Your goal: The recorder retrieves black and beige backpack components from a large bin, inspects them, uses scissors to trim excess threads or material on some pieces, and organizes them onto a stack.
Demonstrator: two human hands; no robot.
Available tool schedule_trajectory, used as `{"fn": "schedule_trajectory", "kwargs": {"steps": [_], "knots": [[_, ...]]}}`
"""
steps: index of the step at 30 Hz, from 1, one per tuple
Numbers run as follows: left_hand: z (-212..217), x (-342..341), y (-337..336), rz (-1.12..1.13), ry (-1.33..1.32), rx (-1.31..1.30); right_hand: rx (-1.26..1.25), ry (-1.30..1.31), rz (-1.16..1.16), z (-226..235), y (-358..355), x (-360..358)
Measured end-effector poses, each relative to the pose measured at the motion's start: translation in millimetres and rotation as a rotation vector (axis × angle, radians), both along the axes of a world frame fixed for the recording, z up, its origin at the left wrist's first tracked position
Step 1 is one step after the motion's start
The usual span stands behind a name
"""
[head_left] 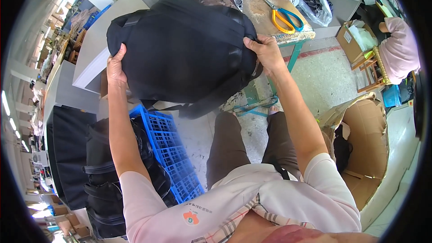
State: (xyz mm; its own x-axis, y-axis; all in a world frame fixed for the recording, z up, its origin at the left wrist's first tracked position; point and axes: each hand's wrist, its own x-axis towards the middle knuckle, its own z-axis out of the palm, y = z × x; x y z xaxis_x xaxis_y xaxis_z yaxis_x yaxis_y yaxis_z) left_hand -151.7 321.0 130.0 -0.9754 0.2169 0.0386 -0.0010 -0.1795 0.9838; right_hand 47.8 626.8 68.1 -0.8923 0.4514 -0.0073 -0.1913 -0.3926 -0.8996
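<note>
A large black fabric bag (180,54), which looks like a backpack, is stretched between my two hands in front of me. My left hand (117,66) grips its left end, thumb on top and fingers hidden behind the cloth. At the right end, my right hand (265,53) pinches the edge between thumb and fingers. A dark strap hangs below the bag. Just beyond my right hand, scissors (286,20) with one yellow and one blue handle lie on a worn work table (256,6).
A blue plastic crate (173,148) and stacked black bags (105,175) stand at my left. An open cardboard carton (364,139) with something black inside is at my right. Farther right, a person in a pink top (400,49) sits on a wooden chair (373,69).
</note>
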Motion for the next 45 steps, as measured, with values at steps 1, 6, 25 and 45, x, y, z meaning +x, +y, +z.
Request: {"fn": "schedule_trajectory", "kwargs": {"steps": [1,6,25,45], "knots": [[-0.5,1.6,0.8,0.001,-0.003,0.002,0.002,-0.003,0.001,2.0,-0.3,5.0],[-2.3,38.7,5.3,-0.044,-0.015,-0.054,0.173,-0.118,-0.084,-11.4,5.1,40.6],[14.1,153.4,-71.8,-0.055,0.223,0.117,0.592,0.430,0.228,54.0,-44.2,70.9],[-40.2,54.5,48.7,0.037,-0.201,0.243,0.413,-0.045,0.085,1.8,-21.6,70.0]]}}
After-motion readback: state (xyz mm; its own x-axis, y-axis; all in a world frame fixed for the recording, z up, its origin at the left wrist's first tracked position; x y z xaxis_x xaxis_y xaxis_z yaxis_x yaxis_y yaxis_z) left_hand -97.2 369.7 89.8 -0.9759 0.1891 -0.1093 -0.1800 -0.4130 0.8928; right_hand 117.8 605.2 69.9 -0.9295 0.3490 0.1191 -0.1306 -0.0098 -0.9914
